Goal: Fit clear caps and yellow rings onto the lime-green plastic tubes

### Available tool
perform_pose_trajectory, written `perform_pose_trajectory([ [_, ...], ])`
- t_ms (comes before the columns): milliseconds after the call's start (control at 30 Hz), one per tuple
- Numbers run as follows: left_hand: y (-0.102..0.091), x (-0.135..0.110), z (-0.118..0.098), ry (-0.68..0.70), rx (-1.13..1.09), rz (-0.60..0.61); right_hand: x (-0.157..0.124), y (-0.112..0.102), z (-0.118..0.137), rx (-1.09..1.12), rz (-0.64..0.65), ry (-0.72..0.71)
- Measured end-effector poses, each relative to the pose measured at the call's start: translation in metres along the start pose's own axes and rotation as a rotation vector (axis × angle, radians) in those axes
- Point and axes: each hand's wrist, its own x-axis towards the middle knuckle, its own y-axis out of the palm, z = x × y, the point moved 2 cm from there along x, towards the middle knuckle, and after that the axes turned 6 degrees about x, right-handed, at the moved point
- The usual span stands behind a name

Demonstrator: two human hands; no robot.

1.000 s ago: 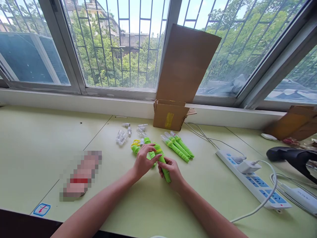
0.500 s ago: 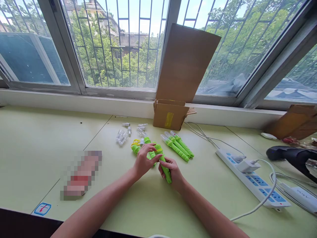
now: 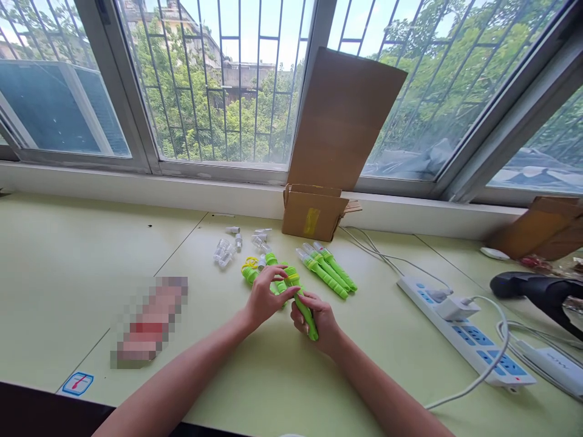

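Note:
My right hand (image 3: 321, 321) is closed round the lower part of a green ridged tube (image 3: 310, 318), which tilts with its wider end away from me. At that wider end is a yellow ring (image 3: 292, 274), and the thumb and fingers of my left hand (image 3: 265, 298) grip the tube there. Other green tubes (image 3: 248, 275) lie just beyond my left hand, partly hidden by it. Beside them are loose yellow rings (image 3: 251, 262) and small clear plastic caps (image 3: 223, 252). To the right lie three green tubes with clear tips (image 3: 328, 274).
A cardboard box (image 3: 314, 213) with a raised flap stands against the window sill. On the right are a white power strip (image 3: 460, 331) with plugs and cables, and a black device (image 3: 528, 288). A blurred item (image 3: 150, 325) lies on the left of the table.
The green tube and my right hand have shifted slightly towards me. My left fingers stay at the tube's ringed end, and the loose parts have not moved.

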Motion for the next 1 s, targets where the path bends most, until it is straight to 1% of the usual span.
perform_pose_trajectory([
  [200,0.0015,-0.0008,0.0012,-0.02,-0.017,-0.003,-0.0025,0.0022,0.0032,0.062,0.02,0.074],
  [633,0.0032,-0.0024,0.0054,-0.083,-0.072,0.007,-0.0031,0.0018,0.0027,0.13,0.049,0.107],
  [800,0.0051,-0.0037,0.0066,-0.118,-0.096,-0.003,-0.002,0.0022,0.0042,0.118,0.029,0.109],
  [1000,0.0039,-0.0046,0.0066,-0.124,-0.032,-0.004,0.0007,-0.0003,0.0046,0.102,-0.032,0.106],
])
